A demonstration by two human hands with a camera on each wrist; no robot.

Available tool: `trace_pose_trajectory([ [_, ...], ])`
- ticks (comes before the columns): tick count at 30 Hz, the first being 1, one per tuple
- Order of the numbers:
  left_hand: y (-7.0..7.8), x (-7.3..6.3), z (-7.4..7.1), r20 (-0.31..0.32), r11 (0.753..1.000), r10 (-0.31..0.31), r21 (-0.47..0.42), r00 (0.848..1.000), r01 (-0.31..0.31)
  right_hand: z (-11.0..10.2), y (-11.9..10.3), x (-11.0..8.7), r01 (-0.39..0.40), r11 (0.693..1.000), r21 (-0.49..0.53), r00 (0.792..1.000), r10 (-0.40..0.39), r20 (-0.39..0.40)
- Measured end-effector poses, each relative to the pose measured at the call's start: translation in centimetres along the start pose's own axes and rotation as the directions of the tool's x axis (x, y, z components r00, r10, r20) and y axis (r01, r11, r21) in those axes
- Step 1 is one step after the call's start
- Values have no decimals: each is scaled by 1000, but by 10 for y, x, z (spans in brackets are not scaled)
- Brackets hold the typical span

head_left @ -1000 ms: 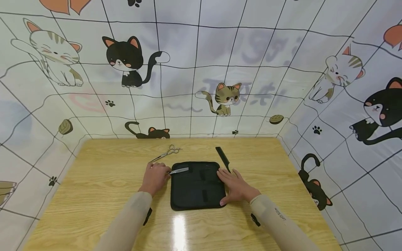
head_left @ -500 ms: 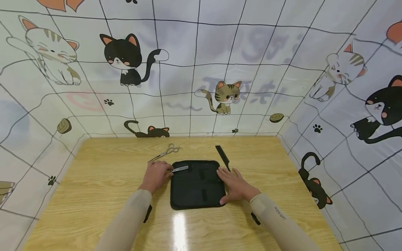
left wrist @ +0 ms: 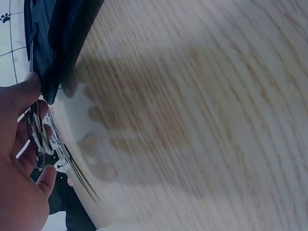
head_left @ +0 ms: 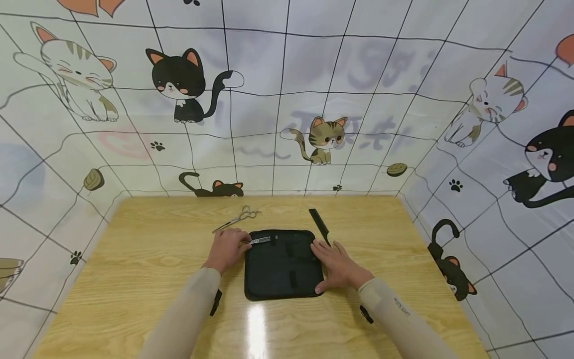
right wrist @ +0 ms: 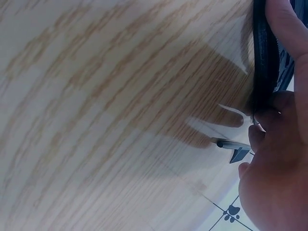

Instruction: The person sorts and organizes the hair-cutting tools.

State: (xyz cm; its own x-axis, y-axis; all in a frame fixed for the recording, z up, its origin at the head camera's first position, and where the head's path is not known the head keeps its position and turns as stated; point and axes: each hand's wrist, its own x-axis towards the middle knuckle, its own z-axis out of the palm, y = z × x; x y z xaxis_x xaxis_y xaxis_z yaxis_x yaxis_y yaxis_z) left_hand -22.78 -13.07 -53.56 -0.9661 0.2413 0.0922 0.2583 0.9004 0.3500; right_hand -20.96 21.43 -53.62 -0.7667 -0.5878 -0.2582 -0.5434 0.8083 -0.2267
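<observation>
A black zip case [head_left: 282,276] with elastic loops lies in front of me on the table. My left hand [head_left: 227,249] pinches a pair of silver hair scissors [head_left: 261,240] at the case's upper left corner. Their blades point right across the case, with a small bit of tip showing beyond a dark loop. In the left wrist view, the scissors' handles [left wrist: 38,132] hang among the curled fingers. My right hand [head_left: 337,264] rests along the case's right edge with fingers spread, its thumb at the lower right corner.
Behind my left hand, a second pair of scissors [head_left: 237,218] lies on the wooden table [head_left: 148,259]. A black comb [head_left: 319,223] lies past my right fingertips. A cat-patterned cloth [head_left: 255,114] hangs along the table's back and sides.
My left hand has shifted slightly right and away from me, carrying the scissors further over the case until the tip shows past the loop. My right hand stays in place.
</observation>
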Motion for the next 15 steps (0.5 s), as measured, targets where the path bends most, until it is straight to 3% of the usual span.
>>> trace_pose_trajectory([
  [15,11,9,8,-13,992,-15,127,1000,16,-1,1,1,-18,1000,14,1000,18,13],
])
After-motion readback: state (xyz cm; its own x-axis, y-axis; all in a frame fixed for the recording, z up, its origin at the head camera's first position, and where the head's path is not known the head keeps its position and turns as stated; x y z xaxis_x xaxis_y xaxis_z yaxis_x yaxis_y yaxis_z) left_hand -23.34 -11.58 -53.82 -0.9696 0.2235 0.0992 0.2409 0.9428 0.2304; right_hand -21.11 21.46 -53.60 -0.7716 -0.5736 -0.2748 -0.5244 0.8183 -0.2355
